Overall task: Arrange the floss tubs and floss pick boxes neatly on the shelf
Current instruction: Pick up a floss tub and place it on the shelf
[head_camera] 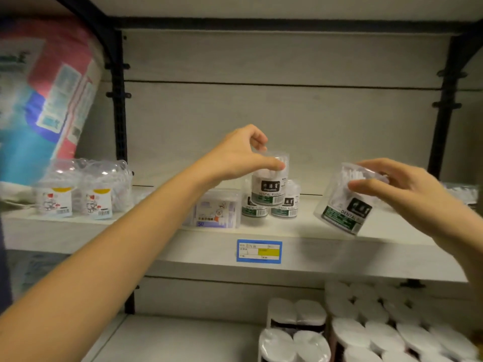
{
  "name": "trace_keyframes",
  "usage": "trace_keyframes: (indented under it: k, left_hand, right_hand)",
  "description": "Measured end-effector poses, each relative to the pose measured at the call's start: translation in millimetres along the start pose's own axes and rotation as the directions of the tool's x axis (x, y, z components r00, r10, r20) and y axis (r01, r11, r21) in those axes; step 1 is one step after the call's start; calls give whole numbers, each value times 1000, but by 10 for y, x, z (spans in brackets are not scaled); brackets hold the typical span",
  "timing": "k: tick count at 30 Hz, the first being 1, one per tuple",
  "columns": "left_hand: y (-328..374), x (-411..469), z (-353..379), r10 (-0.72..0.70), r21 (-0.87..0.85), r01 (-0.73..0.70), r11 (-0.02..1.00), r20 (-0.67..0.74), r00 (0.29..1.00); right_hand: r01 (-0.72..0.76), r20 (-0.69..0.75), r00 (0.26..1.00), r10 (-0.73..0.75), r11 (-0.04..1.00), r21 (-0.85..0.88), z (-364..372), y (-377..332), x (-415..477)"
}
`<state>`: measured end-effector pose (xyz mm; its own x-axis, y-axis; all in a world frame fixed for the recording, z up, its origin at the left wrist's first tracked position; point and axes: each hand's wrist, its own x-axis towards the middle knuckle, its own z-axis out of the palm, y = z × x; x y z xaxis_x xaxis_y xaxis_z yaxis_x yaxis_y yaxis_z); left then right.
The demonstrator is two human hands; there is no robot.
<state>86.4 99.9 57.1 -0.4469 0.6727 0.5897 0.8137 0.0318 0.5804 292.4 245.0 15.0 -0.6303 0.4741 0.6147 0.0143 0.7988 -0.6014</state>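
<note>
My left hand [241, 155] grips the lid of a clear floss tub [269, 186] that stands on top of two other floss tubs [254, 209] [286, 206] on the white shelf [300, 246]. Off to the right, my right hand [400, 189] holds a further floss tub [342, 205], tilted, just above the shelf. A clear floss pick box [214, 211] with purple print stands to the left of the stacked tubs, partly behind my left forearm.
Two clear packs [56, 197] [100, 195] with yellow and red labels stand at the shelf's left end. A large red and blue wrapped pack [44, 95] leans above them. A blue price tag [259, 251] is on the shelf edge. White rolls [366, 327] fill the shelf below.
</note>
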Motion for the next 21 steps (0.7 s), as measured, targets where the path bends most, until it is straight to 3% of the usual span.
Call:
trace_keyframes:
  k: [10, 21]
  left_hand:
    - [-195, 17, 105, -96, 162, 59, 985, 231, 968]
    - [-258, -23, 1, -94, 295, 16, 955, 255, 962]
  right_hand:
    - [3, 24, 1000, -1, 997, -75, 9, 46, 123]
    - [78, 137, 990, -47, 970, -231, 255, 33, 401]
